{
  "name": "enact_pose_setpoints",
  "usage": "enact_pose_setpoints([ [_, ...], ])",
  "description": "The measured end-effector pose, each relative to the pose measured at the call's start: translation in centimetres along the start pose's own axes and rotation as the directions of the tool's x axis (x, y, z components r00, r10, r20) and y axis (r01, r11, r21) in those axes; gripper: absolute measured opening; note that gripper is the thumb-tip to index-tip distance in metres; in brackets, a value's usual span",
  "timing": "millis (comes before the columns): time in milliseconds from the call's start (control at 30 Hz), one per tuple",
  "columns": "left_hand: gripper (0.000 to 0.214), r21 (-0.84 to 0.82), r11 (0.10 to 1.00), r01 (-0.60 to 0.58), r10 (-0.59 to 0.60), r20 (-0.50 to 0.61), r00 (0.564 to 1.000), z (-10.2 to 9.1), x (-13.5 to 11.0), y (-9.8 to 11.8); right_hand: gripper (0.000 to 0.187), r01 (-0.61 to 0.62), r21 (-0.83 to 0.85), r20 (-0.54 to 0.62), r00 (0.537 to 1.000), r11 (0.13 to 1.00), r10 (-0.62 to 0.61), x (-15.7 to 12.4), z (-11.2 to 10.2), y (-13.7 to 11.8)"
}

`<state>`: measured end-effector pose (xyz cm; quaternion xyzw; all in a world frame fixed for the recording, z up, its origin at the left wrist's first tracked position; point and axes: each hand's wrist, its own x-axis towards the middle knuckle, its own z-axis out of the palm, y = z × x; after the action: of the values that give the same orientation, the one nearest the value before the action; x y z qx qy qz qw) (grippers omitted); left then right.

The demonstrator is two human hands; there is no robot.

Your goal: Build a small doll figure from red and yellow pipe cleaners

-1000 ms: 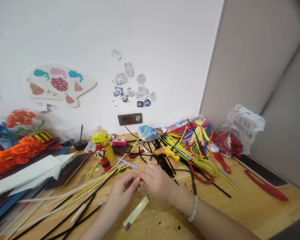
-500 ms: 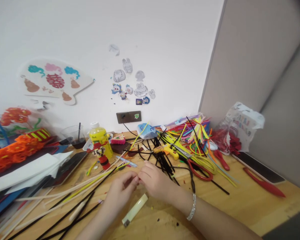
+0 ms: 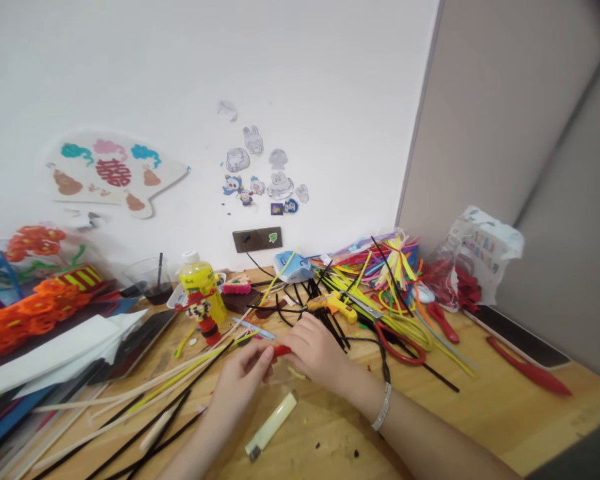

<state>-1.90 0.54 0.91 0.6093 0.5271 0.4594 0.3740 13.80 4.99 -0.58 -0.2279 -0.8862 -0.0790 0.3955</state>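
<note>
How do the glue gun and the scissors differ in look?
The glue gun is yellow and stubby, while the scissors have metal blades and red loop handles. The scissors also look longer than the glue gun. Both lie among the pipe cleaners, and neither is in a hand.

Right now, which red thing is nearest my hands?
The small red piece at your right hand; the red-handled scissors lie well off to the right.

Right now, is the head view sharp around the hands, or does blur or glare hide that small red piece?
Head view: the left hand and right hand look fairly sharp, with no strong glare; the red piece is partly hidden by fingers, its shape unclear; wide-angle distortion tilts the wall edge.
</note>
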Motion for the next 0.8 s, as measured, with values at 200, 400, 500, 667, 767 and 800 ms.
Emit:
enact_pose_setpoints([
  [200,0.041,0.000,0.997,0.077,-0.077,0.072,0.994,0.3,0.1,-0.2,0.022,-0.055,0.027,-0.006,0.998,0.998,0.055,-0.4,0.4,-0.4],
  [400,0.034,-0.057,0.998,0.004,0.000,0.072,0.997,0.0,0.4,-0.9,0.014,-0.153,0.232,0.021,0.988,0.961,0.152,-0.4,0.1,-0.5],
  [500,0.031,-0.066,0.997,-0.032,0.036,0.056,0.998,-0.1,0.4,-0.8,0.011,-0.173,0.306,-0.005,0.983,0.936,0.183,-0.4,0.0,-0.8],
  [667,0.029,-0.148,0.988,-0.033,0.044,0.074,0.996,0.0,0.3,-0.6,0.011,-0.177,0.360,-0.069,0.974,0.916,0.216,-0.2,-0.3,-1.4],
  [767,0.032,-0.271,0.961,0.044,-0.008,0.133,0.991,0.2,0.2,-0.7,0.011,-0.190,0.355,-0.085,0.969,0.915,0.234,0.0,-0.6,-1.7],
  [800,0.033,-0.310,0.948,0.072,-0.026,0.150,0.988,0.3,0.2,-0.7,0.010,-0.191,0.349,-0.082,0.969,0.917,0.233,0.1,-0.7,-1.7],
])
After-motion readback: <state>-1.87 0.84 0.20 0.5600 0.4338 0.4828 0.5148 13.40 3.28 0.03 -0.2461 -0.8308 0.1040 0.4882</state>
